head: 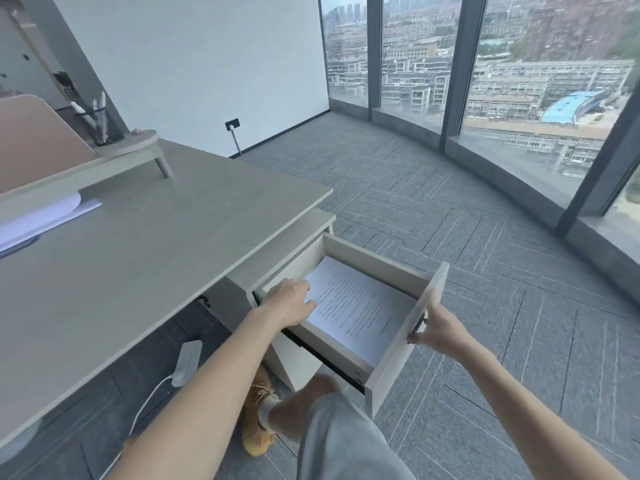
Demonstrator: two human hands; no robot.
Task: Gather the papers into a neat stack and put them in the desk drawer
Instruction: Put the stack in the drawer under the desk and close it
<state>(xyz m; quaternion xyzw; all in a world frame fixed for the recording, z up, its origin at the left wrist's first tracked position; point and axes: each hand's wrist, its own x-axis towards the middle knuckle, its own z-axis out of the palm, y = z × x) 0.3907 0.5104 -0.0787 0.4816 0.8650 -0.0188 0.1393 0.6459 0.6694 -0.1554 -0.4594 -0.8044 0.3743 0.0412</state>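
The pale desk drawer (374, 263) stands pulled out beside the grey desk (156, 244). A stack of printed white papers (360, 306) lies flat inside it. My left hand (289, 299) reaches into the drawer, fingers resting on the near left edge of the stack. My right hand (438, 329) grips the drawer's front panel at its dark handle, thumb on top of the panel.
A rolled white sheet and a notebook (41, 216) lie at the desk's left under a raised shelf with a pen cup (98, 124). A white power strip (187, 362) lies on the floor under the desk. My leg and tan shoe (259, 420) are below the drawer. Windows curve along the right.
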